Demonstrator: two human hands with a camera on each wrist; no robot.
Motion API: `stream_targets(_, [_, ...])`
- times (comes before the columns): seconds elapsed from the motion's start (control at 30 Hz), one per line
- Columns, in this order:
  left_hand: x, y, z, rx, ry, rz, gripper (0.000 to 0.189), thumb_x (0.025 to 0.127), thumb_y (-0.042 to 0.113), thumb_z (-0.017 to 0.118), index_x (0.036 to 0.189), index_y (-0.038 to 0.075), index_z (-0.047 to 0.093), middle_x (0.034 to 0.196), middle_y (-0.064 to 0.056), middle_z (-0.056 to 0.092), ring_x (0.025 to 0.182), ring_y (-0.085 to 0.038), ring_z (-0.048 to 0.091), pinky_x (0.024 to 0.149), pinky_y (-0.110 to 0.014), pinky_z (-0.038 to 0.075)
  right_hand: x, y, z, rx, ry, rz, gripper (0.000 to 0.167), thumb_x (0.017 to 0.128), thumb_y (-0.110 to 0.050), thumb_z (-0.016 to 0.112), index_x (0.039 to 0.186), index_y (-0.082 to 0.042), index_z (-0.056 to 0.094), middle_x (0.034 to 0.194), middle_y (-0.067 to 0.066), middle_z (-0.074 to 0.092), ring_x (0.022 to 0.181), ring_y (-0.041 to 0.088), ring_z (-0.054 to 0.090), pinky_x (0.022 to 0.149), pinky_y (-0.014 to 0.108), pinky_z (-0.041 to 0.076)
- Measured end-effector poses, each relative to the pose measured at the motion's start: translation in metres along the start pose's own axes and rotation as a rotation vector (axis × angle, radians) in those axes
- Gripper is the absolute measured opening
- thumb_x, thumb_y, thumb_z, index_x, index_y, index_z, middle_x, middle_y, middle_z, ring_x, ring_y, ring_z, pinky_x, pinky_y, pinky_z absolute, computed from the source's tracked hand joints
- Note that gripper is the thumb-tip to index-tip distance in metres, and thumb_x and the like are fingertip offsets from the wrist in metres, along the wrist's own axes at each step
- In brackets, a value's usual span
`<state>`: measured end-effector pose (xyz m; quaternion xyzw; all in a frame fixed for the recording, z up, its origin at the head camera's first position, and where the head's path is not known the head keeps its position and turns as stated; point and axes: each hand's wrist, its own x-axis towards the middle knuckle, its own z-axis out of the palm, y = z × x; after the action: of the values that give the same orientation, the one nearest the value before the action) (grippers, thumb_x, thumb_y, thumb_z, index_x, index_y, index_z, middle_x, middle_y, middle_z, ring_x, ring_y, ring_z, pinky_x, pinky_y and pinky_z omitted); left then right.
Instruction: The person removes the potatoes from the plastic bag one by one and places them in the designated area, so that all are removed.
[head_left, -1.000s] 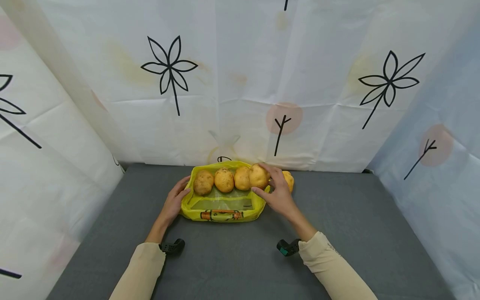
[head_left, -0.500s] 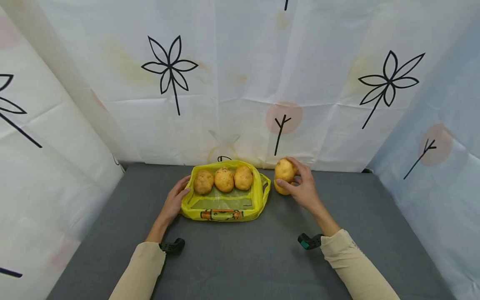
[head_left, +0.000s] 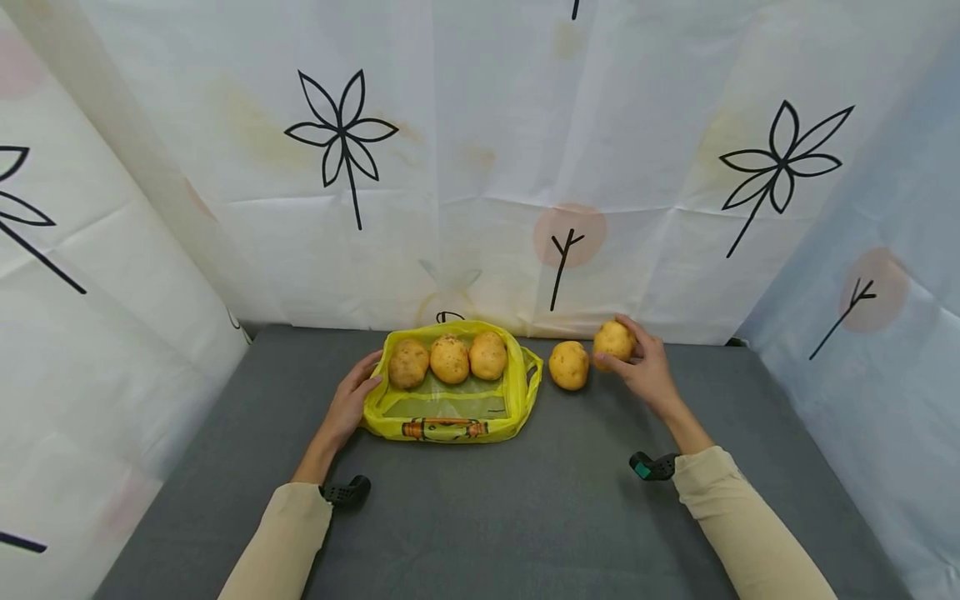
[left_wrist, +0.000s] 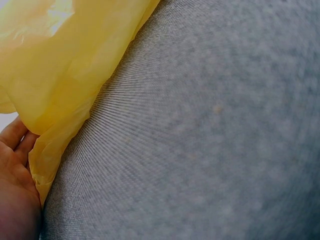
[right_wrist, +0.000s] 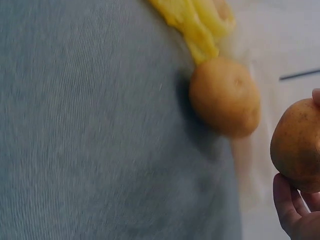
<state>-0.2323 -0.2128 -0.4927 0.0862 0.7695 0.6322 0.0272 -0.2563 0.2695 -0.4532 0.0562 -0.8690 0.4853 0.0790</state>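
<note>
A yellow plastic bag [head_left: 442, 432] lies with its mouth spread, a row of three potatoes [head_left: 450, 359] inside along its far side. My left hand [head_left: 352, 396] holds the bag's left edge, thumb and fingers at the rim. In the left wrist view, yellow plastic partly covers the fingers of that hand [left_wrist: 15, 170]. To the right of the bag, my right hand [head_left: 647, 371] grips a potato [head_left: 612, 344] between thumb and fingers. Another potato [head_left: 568, 365] rests on the table between the bag and that hand. The right wrist view shows the held potato [right_wrist: 298, 145] at its right edge.
The grey table [head_left: 487, 517] ends at the back against a white curtain [head_left: 487, 167] with drawn leaves and twigs. More curtain hangs on both sides. A loose handle [head_left: 533, 375] of the bag sticks out to the right, near the resting potato.
My right hand has carried a potato out of the bag to the right, past the potato on the table. Three potatoes now show in the bag. My left hand has stayed put.
</note>
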Motion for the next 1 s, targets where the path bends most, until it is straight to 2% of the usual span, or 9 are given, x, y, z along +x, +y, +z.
stream_targets(0.17, [0.000,0.000,0.000,0.007,0.000,-0.001,0.050,0.111,0.013,0.043,0.158,0.003,0.033,0.156,-0.028,0.036,0.143,-0.043,0.033,0.113,-0.058,0.026,0.001,0.011,-0.005,0.023,-0.061,0.020,0.077,0.099,-0.018,0.069,0.161,-0.005,0.026,0.153,0.032,0.022,0.121,0.051,0.051,0.086,0.050,0.051])
stream_targets(0.3, [0.001,0.001,0.000,0.004,0.002,-0.006,0.050,0.110,0.013,0.043,0.158,0.003,0.033,0.156,-0.028,0.036,0.143,-0.043,0.033,0.112,-0.057,0.026,0.004,0.020,-0.005,0.018,-0.099,0.048,0.075,0.099,-0.019,0.069,0.160,-0.002,0.027,0.150,0.031,0.035,0.121,0.048,0.052,0.086,0.046,0.050])
stream_targets(0.43, [0.001,0.001,0.000,0.002,0.005,-0.009,0.050,0.110,0.012,0.043,0.158,0.003,0.033,0.155,-0.028,0.037,0.141,-0.044,0.035,0.111,-0.057,0.028,0.006,0.027,-0.004,-0.003,-0.141,0.079,0.073,0.100,-0.020,0.067,0.159,-0.001,0.028,0.147,0.033,0.036,0.122,0.050,0.049,0.087,0.051,0.049])
stream_targets(0.63, [0.001,0.002,0.000,0.004,0.008,-0.012,0.050,0.110,0.012,0.043,0.158,0.002,0.032,0.155,-0.029,0.038,0.140,-0.044,0.037,0.110,-0.055,0.030,0.007,0.029,0.001,-0.041,-0.159,0.143,0.075,0.099,-0.029,0.068,0.160,-0.005,0.030,0.154,0.034,0.026,0.131,0.053,0.036,0.093,0.059,0.043])
stream_targets(0.77, [0.001,0.002,0.000,0.007,0.007,-0.015,0.050,0.110,0.012,0.042,0.158,0.002,0.032,0.155,-0.028,0.038,0.139,-0.044,0.038,0.109,-0.055,0.031,0.007,0.029,0.002,-0.046,-0.164,0.140,0.074,0.100,-0.026,0.068,0.159,-0.002,0.030,0.154,0.035,0.025,0.130,0.052,0.037,0.093,0.059,0.043])
stream_targets(1.0, [0.001,0.003,0.000,0.016,0.011,-0.009,0.050,0.110,0.012,0.042,0.158,0.002,0.032,0.154,-0.029,0.038,0.140,-0.044,0.037,0.110,-0.056,0.030,0.007,0.031,0.004,-0.071,-0.163,0.140,0.076,0.098,-0.031,0.070,0.158,-0.004,0.032,0.153,0.034,0.026,0.127,0.051,0.041,0.092,0.058,0.043])
